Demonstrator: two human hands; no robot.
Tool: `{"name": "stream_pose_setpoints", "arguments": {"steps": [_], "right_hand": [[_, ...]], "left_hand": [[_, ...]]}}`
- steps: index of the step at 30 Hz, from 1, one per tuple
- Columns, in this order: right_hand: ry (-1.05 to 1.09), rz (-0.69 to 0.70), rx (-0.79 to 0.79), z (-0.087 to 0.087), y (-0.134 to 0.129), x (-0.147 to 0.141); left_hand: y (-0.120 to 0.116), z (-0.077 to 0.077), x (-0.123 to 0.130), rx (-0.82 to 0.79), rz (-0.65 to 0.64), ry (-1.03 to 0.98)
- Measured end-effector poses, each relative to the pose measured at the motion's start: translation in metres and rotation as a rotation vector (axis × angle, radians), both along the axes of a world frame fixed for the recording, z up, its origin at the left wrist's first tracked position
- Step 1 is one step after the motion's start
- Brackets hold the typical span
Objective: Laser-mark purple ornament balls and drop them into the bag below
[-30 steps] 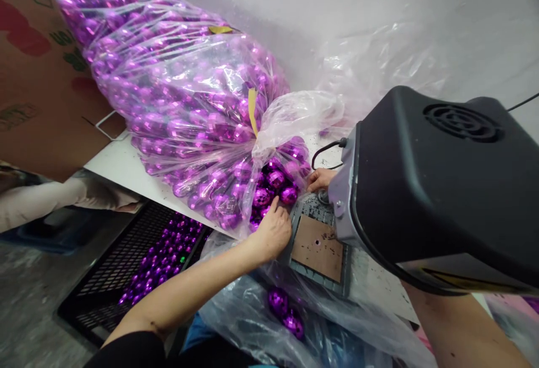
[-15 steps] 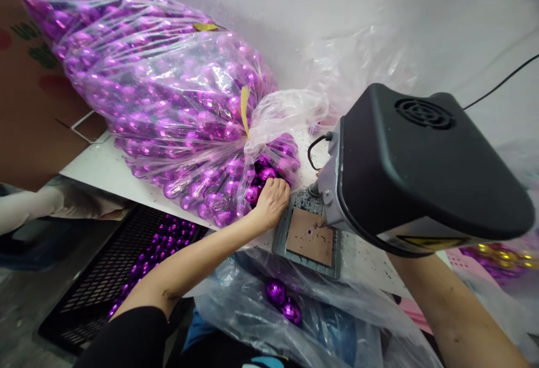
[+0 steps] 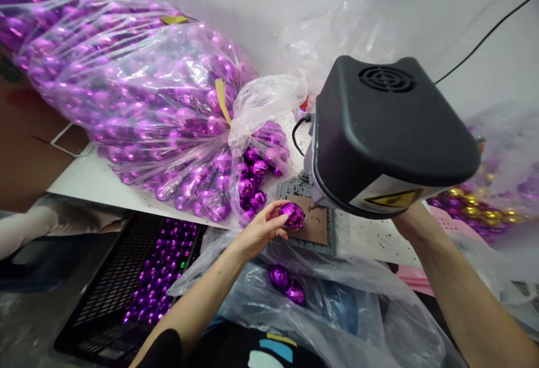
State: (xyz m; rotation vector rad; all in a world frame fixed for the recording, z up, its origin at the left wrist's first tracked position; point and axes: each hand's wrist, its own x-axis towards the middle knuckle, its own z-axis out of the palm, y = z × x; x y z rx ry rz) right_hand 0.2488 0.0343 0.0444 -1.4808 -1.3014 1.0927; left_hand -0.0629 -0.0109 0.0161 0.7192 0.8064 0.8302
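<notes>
Between the fingertips of my left hand [image 3: 266,225] is a shiny purple bauble [image 3: 293,216] with a faceted surface. It is held over a brown square pad [image 3: 316,227] on the grey base plate [image 3: 332,239] of a black drill-press-like machine [image 3: 400,121]. My right forearm reaches up on the right; the right hand [image 3: 406,219] is mostly hidden behind the machine head, and its fingers do not show. Left of the base plate, loose purple baubles [image 3: 252,185] lie in the open mouth of a large clear plastic bag [image 3: 138,92] packed with more.
Clear plastic sheeting [image 3: 328,306] covers my lap, with two purple baubles [image 3: 287,285] on it. A black crate [image 3: 105,278] with purple baubles stands below the table [image 3: 80,180] at left. Purple and gold baubles [image 3: 480,210] lie at right. A cable [image 3: 484,36] runs along the wall.
My left hand has come out of the bag's mouth with a purple bauble and moved down over the brown pad. The whole view has shifted slightly; my right hand stays behind the machine.
</notes>
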Motion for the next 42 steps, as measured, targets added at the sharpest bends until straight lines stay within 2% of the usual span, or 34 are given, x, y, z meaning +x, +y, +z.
{"name": "stream_pose_setpoints", "arguments": {"steps": [4, 7, 10, 14, 17, 19, 23, 27, 31, 33, 35, 38, 42], "right_hand": [[0.041, 0.012, -0.1, -0.006, -0.018, 0.015], [0.057, -0.039, -0.099, -0.001, -0.029, 0.018], [0.065, -0.077, -0.065, 0.005, -0.033, 0.018], [0.075, -0.072, -0.037, 0.009, -0.032, 0.014], [0.069, -0.052, -0.051, 0.009, -0.033, 0.009], [0.058, -0.05, -0.061, 0.01, -0.035, 0.007], [0.037, -0.081, -0.053, 0.017, -0.042, 0.009], [0.024, -0.143, 0.02, 0.04, -0.048, 0.005], [0.022, -0.294, 0.238, 0.08, -0.051, -0.019], [0.001, -0.355, 0.378, 0.1, -0.052, -0.037], [-0.04, -0.344, 0.502, 0.116, -0.052, -0.053], [-0.193, -0.302, 0.605, 0.129, -0.047, -0.07], [-0.335, -0.301, 0.683, 0.136, -0.032, -0.076]], "left_hand": [[0.005, -0.01, 0.004, -0.046, -0.007, -0.055], [0.008, -0.015, 0.008, 0.037, 0.006, 0.071], [0.007, -0.023, 0.017, 0.301, 0.067, 0.356], [0.008, -0.03, 0.03, 0.703, 0.066, 0.769], [0.009, -0.031, 0.035, 0.931, 0.083, 0.905], [0.01, -0.032, 0.036, 1.01, 0.086, 0.942], [0.01, -0.035, 0.038, 1.025, 0.064, 0.947], [0.01, -0.038, 0.045, 1.026, -0.018, 0.941], [0.009, -0.036, 0.05, 0.988, -0.12, 0.952], [0.01, -0.033, 0.051, 0.955, -0.125, 0.946], [0.011, -0.031, 0.052, 0.922, -0.105, 0.95], [0.012, -0.03, 0.054, 0.891, -0.082, 0.968], [0.011, -0.03, 0.055, 0.914, -0.075, 0.997]]}}
